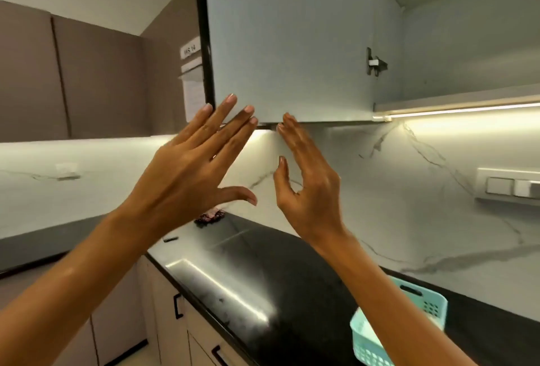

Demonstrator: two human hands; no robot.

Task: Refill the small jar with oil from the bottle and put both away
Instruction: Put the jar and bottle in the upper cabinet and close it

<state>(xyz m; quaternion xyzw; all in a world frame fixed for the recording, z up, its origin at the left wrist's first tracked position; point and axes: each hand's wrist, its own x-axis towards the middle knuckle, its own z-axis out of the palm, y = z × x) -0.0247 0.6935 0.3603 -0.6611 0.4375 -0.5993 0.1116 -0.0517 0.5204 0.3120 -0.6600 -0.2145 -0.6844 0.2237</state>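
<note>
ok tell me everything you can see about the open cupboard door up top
The cupboard door is a flat pale grey-blue panel, matte like laminate, swung open so its inner face shows. A dark edge runs down its left side. A metal hinge sits near its right edge, joining it to the cabinet, whose visible interior looks bare. The left hand, fingers spread, overlaps its lower left corner; the right hand reaches its bottom edge. Actual contact is unclear.
</note>
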